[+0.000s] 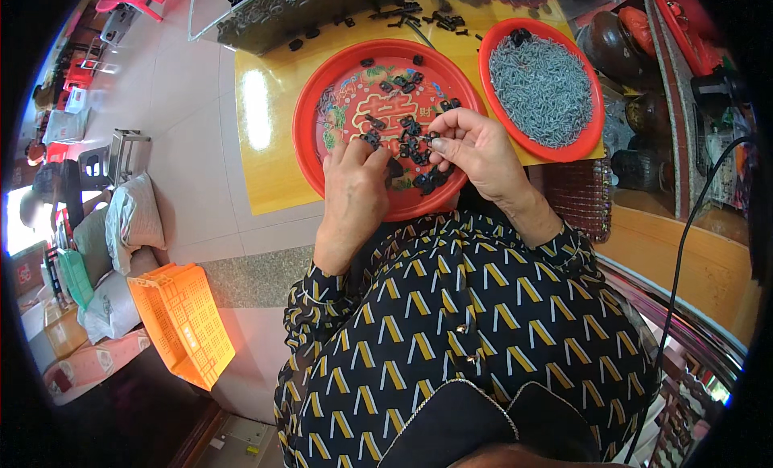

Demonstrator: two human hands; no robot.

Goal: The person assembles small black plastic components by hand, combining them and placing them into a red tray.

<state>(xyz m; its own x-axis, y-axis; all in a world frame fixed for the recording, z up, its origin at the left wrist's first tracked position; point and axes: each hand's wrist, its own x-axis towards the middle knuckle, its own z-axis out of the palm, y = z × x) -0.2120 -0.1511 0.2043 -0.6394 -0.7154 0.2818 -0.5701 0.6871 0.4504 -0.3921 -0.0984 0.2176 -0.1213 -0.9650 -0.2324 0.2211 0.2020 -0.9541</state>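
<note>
Right hand [487, 158] pinches a small piece [433, 138] between thumb and forefinger, above the red tray [304, 142]. Left hand [354, 190] is curled over black parts [413, 130] lying in the tray — can't tell if it grips one. I'd use a light fingertip pinch so the piece shows, and work low over the tray — drops should land inside. Grey screws [539, 89] fill the red bowl [595, 123] at right.
</note>
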